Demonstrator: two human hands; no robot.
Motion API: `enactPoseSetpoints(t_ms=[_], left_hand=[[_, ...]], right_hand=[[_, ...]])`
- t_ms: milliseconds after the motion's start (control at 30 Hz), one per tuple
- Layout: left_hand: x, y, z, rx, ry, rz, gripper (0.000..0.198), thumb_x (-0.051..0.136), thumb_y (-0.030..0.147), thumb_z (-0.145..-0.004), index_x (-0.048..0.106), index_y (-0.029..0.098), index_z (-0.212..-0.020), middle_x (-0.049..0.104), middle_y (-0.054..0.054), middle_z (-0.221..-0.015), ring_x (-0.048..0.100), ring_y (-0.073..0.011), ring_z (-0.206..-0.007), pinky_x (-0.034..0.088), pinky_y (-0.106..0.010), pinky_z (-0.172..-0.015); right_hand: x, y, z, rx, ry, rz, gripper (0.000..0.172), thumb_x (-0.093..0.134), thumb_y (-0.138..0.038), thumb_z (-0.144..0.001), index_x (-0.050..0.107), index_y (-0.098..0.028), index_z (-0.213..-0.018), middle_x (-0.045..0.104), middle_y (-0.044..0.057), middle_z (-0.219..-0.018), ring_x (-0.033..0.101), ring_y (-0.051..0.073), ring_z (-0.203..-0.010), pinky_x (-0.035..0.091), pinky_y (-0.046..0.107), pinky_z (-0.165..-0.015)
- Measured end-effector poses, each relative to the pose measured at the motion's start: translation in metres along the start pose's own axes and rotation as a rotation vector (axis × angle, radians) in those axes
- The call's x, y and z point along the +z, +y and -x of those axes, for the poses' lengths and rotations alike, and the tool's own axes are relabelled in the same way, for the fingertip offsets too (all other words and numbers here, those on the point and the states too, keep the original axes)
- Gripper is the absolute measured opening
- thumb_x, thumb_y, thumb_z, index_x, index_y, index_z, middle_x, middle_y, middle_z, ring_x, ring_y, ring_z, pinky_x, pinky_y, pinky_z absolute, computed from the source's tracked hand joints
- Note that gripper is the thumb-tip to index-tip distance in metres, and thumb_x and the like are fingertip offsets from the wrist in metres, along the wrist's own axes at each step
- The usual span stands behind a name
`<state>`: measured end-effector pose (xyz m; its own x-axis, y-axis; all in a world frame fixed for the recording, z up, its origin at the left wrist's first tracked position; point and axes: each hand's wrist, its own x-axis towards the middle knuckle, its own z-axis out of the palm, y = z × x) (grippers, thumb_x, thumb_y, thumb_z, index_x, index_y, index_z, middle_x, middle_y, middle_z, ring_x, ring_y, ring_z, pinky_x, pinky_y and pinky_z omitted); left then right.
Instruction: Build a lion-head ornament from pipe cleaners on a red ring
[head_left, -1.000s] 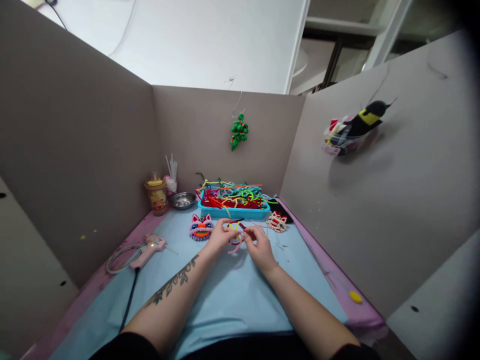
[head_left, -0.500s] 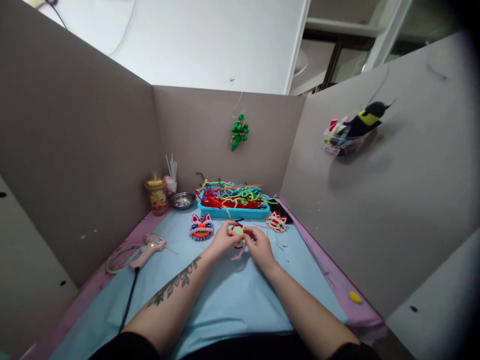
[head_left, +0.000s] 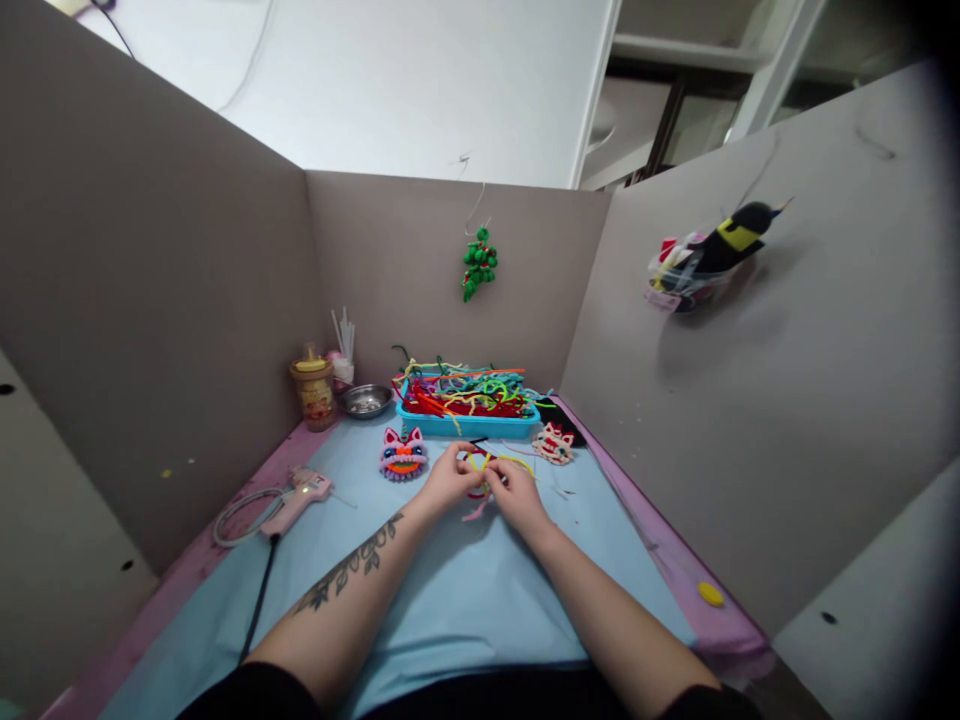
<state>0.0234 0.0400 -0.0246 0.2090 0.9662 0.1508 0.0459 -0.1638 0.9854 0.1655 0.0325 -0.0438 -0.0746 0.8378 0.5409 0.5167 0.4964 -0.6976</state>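
Note:
Both hands meet over the blue cloth in front of the tray. My left hand [head_left: 448, 478] is closed, its fingers pinching the left side of a small piece made of bent pipe cleaners [head_left: 475, 490], dark red and pink. My right hand [head_left: 515, 488] pinches a yellow pipe cleaner [head_left: 519, 463] against that piece, and one yellow end sticks out to the right above the knuckles. A pink end hangs below the fingers. The fingers hide much of the piece. Left of my hands lies a finished-looking lion head [head_left: 403, 455] in purple, pink and orange.
A blue tray [head_left: 469, 427] full of coloured pipe cleaners stands behind my hands. A cream and red lion head [head_left: 554, 444] lies to the right. At left are a pink glue gun [head_left: 296, 503] with cord, a metal bowl [head_left: 366, 401] and a drink cup [head_left: 313, 395]. Grey panels enclose the table.
A yellow end now shows out to the right over my right hand, where it did not before. Both hands keep nearly the same place and grip.

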Motion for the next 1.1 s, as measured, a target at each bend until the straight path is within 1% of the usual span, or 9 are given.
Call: enactPoseSetpoints(t_ms=[167,267,433,633,767,900,1000,1100], left_hand=[[0.001,-0.004,-0.002,0.016,-0.011,-0.008,0.045,0.065,0.019,-0.061,0.046,0.014,-0.102,0.052,0.007,-0.052,0.046,-0.0073,-0.045,0.032,-0.017,-0.045],[0.001,-0.006,-0.002,0.024,-0.011,-0.02,0.046,0.065,0.02,-0.061,0.046,0.015,-0.102,0.052,0.007,-0.053,0.047,-0.0075,-0.045,0.032,-0.017,-0.045],[0.001,-0.009,-0.003,0.042,0.021,-0.078,0.049,0.066,0.023,-0.062,0.046,0.015,-0.106,0.054,0.006,-0.055,0.049,-0.0087,-0.048,0.034,-0.018,-0.047],[0.001,-0.011,-0.004,0.067,0.032,-0.103,0.052,0.066,0.022,-0.063,0.044,0.015,-0.11,0.055,0.005,-0.057,0.052,-0.0101,-0.052,0.037,-0.019,-0.05],[-0.002,-0.009,-0.005,0.072,0.043,-0.087,0.052,0.065,0.02,-0.063,0.043,0.015,-0.11,0.055,0.006,-0.057,0.052,-0.0101,-0.052,0.037,-0.02,-0.051],[-0.003,-0.003,-0.006,0.047,0.095,-0.001,0.052,0.065,0.016,-0.06,0.042,0.015,-0.107,0.052,0.008,-0.053,0.049,-0.0089,-0.048,0.035,-0.019,-0.048],[-0.005,0.0,-0.006,0.025,0.105,0.087,0.052,0.065,0.015,-0.06,0.041,0.015,-0.105,0.054,0.007,-0.053,0.051,-0.0092,-0.048,0.036,-0.019,-0.049],[-0.006,0.002,-0.006,0.002,0.124,0.14,0.052,0.066,0.016,-0.06,0.04,0.015,-0.105,0.056,0.006,-0.055,0.052,-0.0094,-0.048,0.038,-0.02,-0.05]], right_hand=[[-0.001,-0.001,-0.001,0.004,-0.012,-0.014,0.02,0.045,-0.027,-0.08,0.056,-0.018,-0.066,0.057,0.002,-0.067,0.052,0.016,-0.067,0.038,0.025,-0.059],[-0.002,-0.002,-0.001,0.003,-0.012,-0.008,0.02,0.044,-0.026,-0.08,0.055,-0.018,-0.066,0.056,0.002,-0.067,0.051,0.016,-0.067,0.037,0.025,-0.059],[-0.003,0.0,-0.001,-0.011,-0.016,0.04,0.018,0.043,-0.024,-0.08,0.055,-0.017,-0.068,0.057,0.002,-0.068,0.051,0.016,-0.068,0.036,0.025,-0.062],[-0.002,0.0,-0.001,-0.029,0.007,0.043,0.018,0.045,-0.024,-0.08,0.056,-0.018,-0.068,0.058,0.003,-0.069,0.052,0.017,-0.07,0.038,0.027,-0.064],[-0.004,-0.003,0.001,-0.059,0.045,0.036,0.012,0.05,-0.025,-0.079,0.059,-0.018,-0.079,0.06,0.004,-0.077,0.054,0.018,-0.076,0.041,0.03,-0.071],[-0.007,-0.006,0.003,-0.153,0.09,0.115,0.013,0.053,-0.027,-0.078,0.059,-0.019,-0.085,0.06,0.007,-0.087,0.052,0.021,-0.087,0.041,0.034,-0.079],[-0.008,-0.008,0.003,-0.202,0.075,0.176,0.015,0.057,-0.027,-0.077,0.06,-0.02,-0.09,0.059,0.007,-0.092,0.051,0.022,-0.091,0.04,0.037,-0.082],[-0.007,-0.007,0.004,-0.223,0.056,0.179,0.018,0.054,-0.023,-0.079,0.06,-0.021,-0.095,0.058,0.008,-0.095,0.05,0.022,-0.092,0.04,0.037,-0.083]])
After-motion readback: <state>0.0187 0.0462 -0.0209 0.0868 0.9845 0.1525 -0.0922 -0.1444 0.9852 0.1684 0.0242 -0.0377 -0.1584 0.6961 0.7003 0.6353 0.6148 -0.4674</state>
